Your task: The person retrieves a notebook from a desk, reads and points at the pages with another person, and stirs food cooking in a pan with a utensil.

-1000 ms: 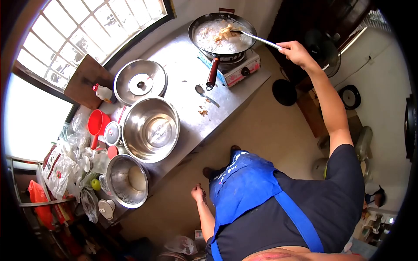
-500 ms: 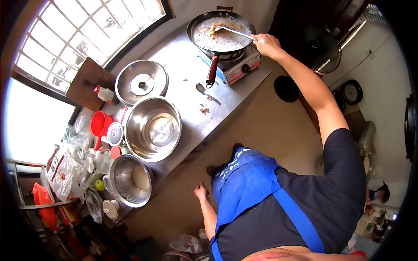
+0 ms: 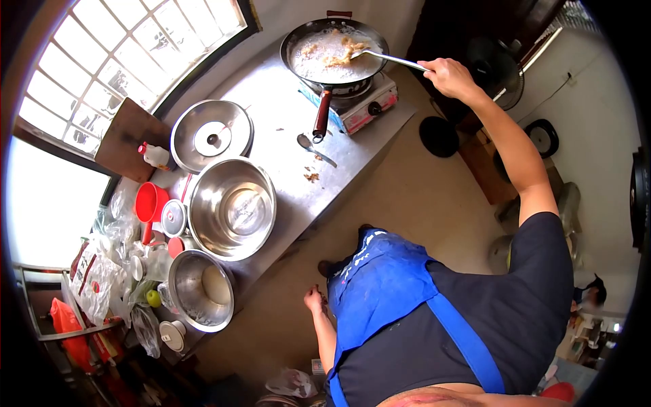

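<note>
My right hand [image 3: 450,78] is closed around the handle of a long metal spatula [image 3: 400,60]. Its head is down among brown food pieces [image 3: 342,53] in a wok [image 3: 290,55] of pale, foaming liquid. The wok sits on a portable gas stove [image 3: 366,110], its brown handle [image 3: 323,114] pointing toward the counter's front edge. Away from the counter, my left hand [image 3: 314,299] hangs low beside my blue apron [image 3: 383,285]. Its fingers look curled in, with nothing visible in them.
On the metal counter [image 3: 285,197] lie a spoon [image 3: 316,150] and brown crumbs [image 3: 311,178]. Several steel bowls, including a large one [image 3: 203,227], stand to the left by a red dipper [image 3: 150,201], a bottle [image 3: 154,156] and plastic bags. A person [image 3: 591,293] is at far right.
My right hand has moved the spatula rightward, and its head is now nearer the wok's right side. Brown food is spread more across the liquid. My left hand stays about where it was.
</note>
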### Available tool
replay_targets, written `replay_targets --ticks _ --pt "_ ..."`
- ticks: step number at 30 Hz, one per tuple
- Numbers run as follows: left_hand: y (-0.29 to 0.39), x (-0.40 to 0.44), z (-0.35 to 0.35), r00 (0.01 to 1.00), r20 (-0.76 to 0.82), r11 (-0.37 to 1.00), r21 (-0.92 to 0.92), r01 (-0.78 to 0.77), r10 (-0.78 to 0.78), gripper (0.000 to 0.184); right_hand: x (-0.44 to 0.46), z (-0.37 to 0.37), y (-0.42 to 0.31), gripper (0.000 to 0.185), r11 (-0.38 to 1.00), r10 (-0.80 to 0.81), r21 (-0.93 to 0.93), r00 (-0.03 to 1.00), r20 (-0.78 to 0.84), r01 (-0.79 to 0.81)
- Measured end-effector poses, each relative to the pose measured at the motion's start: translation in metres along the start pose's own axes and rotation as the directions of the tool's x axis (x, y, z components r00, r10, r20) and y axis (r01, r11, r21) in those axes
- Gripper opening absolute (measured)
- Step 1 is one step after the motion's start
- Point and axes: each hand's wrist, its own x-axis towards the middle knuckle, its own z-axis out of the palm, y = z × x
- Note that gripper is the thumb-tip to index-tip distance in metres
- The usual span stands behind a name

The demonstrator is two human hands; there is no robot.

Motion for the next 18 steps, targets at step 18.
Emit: replay_targets --ticks 18 --pt "0.01 -0.005 0.0 1.0 -0.015 1.0 0.02 -0.001 0.001 0.022 0.005 0.008 0.001 0.033 1.0 -0.03 0.005 0.995 0.096 0.03"
